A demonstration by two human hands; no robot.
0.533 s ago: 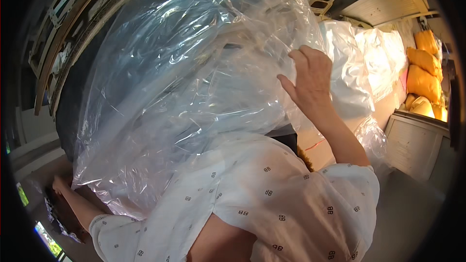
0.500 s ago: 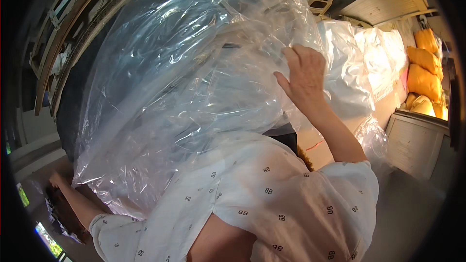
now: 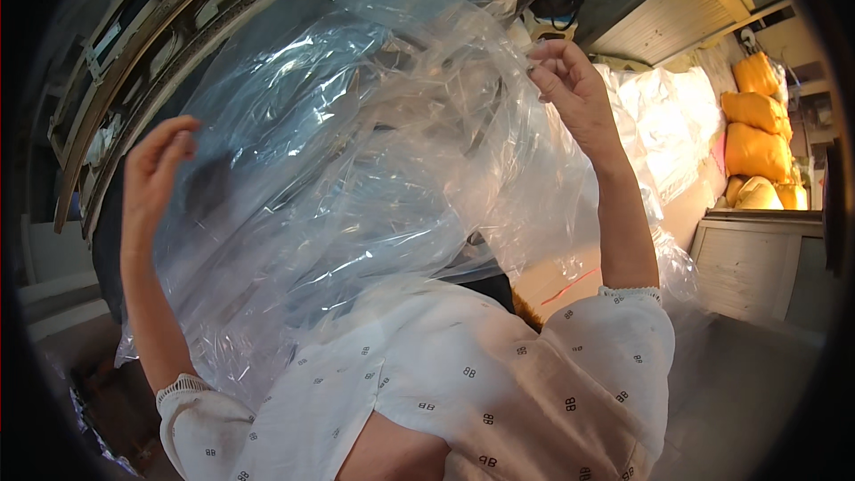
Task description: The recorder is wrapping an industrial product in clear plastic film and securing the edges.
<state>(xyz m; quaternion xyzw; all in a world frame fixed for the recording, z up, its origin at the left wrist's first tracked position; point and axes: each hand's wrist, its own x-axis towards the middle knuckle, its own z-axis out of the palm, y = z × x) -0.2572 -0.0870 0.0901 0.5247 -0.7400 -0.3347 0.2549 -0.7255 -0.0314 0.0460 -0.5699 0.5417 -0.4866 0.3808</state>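
Note:
A large heap of clear plastic sheeting (image 3: 356,187) spreads in loose, shiny folds in front of me, over a dark surface. My right hand (image 3: 577,93) is raised at the sheeting's far right edge, thumb and fingers pinched together on the film. My left hand (image 3: 153,180) is up at the left side, its fingers bent and pressed together against the sheet's left margin. The film between them is rumpled, and its near folds lie against my white patterned shirt (image 3: 463,374).
Long metal and wooden rails (image 3: 147,62) curve along the far left. White plastic bags (image 3: 668,125) lie in bright light at the right, beyond a pale board. Yellow bundles (image 3: 757,151) are stacked above a light cabinet (image 3: 744,267). A black object (image 3: 557,2) sits at the back.
My left hand has come up from the low left to the sheet's upper left side. My right hand has moved up a little and closed from spread fingers to a pinch.

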